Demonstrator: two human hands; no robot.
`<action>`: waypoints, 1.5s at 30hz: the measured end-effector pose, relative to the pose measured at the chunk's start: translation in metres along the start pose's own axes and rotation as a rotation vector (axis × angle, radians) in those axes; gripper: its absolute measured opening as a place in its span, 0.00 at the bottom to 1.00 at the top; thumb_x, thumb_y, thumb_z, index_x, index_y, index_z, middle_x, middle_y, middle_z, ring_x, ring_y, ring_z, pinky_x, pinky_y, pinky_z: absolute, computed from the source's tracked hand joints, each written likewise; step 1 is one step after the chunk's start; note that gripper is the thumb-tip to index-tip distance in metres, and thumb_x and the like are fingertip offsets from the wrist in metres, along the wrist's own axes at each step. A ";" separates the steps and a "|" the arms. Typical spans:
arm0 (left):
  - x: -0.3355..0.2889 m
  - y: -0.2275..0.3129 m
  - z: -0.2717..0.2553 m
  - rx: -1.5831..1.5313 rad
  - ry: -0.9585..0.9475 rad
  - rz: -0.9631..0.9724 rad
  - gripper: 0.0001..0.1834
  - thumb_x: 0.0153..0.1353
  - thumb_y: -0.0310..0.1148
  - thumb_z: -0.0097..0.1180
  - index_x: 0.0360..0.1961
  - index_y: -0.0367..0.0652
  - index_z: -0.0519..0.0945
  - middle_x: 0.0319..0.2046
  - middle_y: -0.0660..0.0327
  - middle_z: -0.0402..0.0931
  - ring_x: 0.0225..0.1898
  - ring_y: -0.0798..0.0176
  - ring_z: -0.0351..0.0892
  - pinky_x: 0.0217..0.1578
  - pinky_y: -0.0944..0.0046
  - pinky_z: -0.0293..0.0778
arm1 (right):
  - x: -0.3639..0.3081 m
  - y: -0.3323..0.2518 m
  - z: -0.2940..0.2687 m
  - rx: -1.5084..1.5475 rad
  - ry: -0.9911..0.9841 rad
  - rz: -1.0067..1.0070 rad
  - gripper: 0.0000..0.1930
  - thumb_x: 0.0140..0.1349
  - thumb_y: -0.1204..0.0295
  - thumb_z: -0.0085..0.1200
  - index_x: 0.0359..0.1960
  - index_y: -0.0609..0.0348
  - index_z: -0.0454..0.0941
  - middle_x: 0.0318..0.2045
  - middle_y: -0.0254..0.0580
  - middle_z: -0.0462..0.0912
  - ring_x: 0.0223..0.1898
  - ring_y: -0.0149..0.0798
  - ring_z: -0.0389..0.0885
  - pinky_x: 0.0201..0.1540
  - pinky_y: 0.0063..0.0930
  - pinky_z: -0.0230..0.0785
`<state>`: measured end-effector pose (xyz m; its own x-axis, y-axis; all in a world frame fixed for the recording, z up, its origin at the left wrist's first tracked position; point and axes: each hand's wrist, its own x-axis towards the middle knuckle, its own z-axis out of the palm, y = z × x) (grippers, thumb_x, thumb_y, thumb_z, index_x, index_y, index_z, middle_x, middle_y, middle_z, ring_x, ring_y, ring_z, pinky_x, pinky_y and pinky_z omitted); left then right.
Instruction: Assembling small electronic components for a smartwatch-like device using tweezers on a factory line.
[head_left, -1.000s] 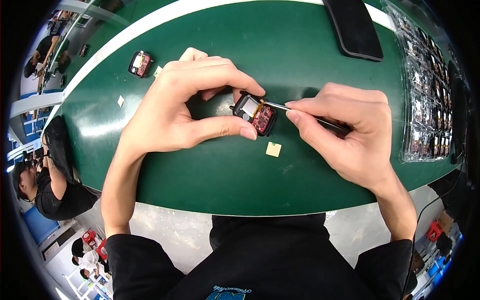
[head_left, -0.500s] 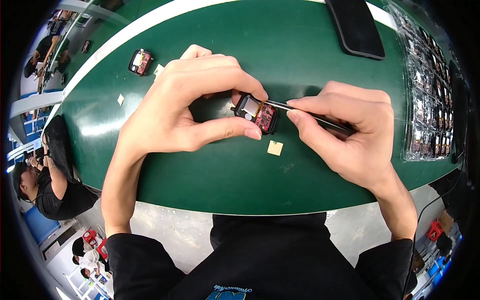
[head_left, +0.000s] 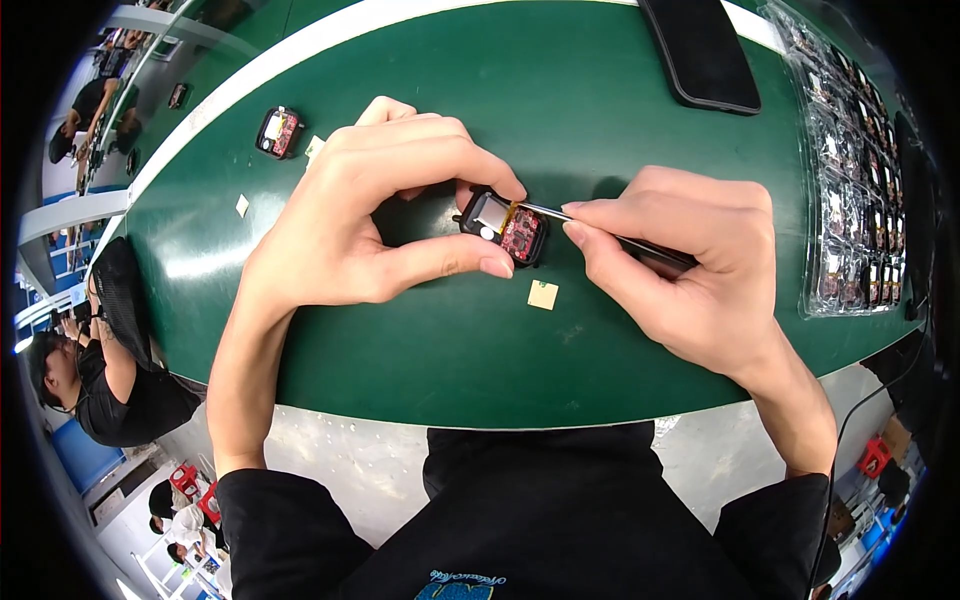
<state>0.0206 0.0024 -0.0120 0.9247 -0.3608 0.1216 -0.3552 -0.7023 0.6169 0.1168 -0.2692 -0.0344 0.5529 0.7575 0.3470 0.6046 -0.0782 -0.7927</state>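
L grip (head_left: pixel 365 210) on blk device (head_left: pixel 507 227), R grip (head_left: pixel 712 265) w/ tweezers (head_left: pixel 542 209)

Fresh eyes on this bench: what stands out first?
The small black device, red circuit board showing, gripped in the left hand mid-picture; the right hand points a slim metal tool at it. Then come the clear plastic tray of small units at the right end of the green table, and the black phone-like slab near its far edge.
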 end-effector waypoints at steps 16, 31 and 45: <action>-0.004 0.000 0.015 0.005 0.132 0.076 0.29 0.49 0.37 0.88 0.53 0.43 0.90 0.34 0.67 0.83 0.36 0.66 0.81 0.50 0.61 0.66 | 0.001 -0.009 -0.003 0.016 0.117 -0.005 0.09 0.63 0.82 0.69 0.44 0.66 0.92 0.24 0.38 0.81 0.20 0.28 0.72 0.24 0.28 0.63; -0.012 0.013 0.004 -0.138 0.081 -0.024 0.40 0.50 0.27 0.77 0.68 0.48 0.84 0.44 0.65 0.82 0.42 0.61 0.71 0.54 0.58 0.71 | 0.003 -0.019 0.021 -0.252 -0.029 -0.060 0.22 0.58 0.64 0.77 0.49 0.60 0.82 0.39 0.42 0.84 0.31 0.51 0.88 0.33 0.45 0.80; -0.068 -0.012 -0.084 0.286 0.254 -0.423 0.37 0.51 0.33 0.82 0.64 0.40 0.83 0.59 0.53 0.77 0.54 0.47 0.82 0.59 0.51 0.78 | 0.044 0.024 -0.145 -0.514 0.412 0.194 0.22 0.52 0.60 0.76 0.43 0.62 0.87 0.33 0.44 0.90 0.35 0.41 0.89 0.43 0.37 0.80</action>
<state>-0.0269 0.0867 0.0378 0.9858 0.1219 0.1155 0.0625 -0.9047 0.4215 0.2385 -0.3322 0.0346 0.7902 0.3986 0.4654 0.6115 -0.5625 -0.5565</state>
